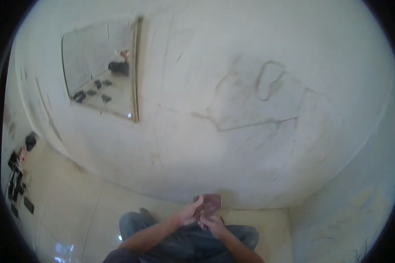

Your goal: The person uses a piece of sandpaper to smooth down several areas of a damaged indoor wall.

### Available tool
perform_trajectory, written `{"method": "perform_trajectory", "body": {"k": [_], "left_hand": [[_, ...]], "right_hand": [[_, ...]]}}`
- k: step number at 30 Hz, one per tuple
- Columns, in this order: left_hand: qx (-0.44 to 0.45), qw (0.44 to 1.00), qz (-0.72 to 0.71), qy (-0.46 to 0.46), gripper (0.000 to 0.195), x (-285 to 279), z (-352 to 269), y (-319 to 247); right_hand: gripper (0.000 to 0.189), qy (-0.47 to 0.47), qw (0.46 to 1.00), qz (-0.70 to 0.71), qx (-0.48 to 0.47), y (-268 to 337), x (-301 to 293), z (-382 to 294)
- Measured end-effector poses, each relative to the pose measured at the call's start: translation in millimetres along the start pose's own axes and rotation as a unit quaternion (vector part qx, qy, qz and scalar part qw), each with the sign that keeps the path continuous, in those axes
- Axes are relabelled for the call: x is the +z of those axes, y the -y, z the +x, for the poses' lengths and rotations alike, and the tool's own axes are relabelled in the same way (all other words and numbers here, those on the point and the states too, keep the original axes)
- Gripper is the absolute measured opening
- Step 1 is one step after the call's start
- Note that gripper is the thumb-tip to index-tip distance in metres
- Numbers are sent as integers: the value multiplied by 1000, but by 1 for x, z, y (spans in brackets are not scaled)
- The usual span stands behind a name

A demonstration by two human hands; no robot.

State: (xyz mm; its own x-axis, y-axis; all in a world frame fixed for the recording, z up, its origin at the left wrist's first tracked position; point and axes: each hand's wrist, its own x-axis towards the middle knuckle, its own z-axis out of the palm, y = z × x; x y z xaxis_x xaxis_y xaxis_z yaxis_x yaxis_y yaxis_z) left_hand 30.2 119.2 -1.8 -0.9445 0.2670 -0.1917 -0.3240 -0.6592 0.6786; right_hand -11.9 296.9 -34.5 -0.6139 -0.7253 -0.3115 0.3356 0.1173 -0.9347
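Both hands meet low in the middle of the head view, in front of my bent knees. A reddish-brown sheet (pixel 212 203), which looks like sandpaper with pale dusty marks on it, is held between them. My left hand (pixel 190 212) grips its left side, thumb laid over the face. At the lower edge, my right hand (pixel 212 225) pinches the sheet with its fingers. The sheet is apart from or just in front of the white wall (pixel 184 148); contact cannot be told.
The wall carries a rough patch with cracked outlines (pixel 256 105). At upper left is a framed mirror or opening (pixel 98 72). Several dark items (pixel 16 184) lie on the tiled floor (pixel 72 197) at far left. A side wall (pixel 342 210) meets the floor on the right.
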Motion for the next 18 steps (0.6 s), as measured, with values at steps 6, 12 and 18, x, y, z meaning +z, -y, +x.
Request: {"method": "perform_trajectory", "body": {"k": [6,12,18], "left_hand": [[-8,999,-52,-2,60,34,-31,21],[157,982,-2,-104,20,66,-63,42],[288,925,-19,-249,16,87,-101,43]], "right_hand": [[23,12,997,72,12,-15,20,-39],[15,-23,998,31,-42,-19,43,-61],[18,19,991,16,-128,8,80,-79]]}}
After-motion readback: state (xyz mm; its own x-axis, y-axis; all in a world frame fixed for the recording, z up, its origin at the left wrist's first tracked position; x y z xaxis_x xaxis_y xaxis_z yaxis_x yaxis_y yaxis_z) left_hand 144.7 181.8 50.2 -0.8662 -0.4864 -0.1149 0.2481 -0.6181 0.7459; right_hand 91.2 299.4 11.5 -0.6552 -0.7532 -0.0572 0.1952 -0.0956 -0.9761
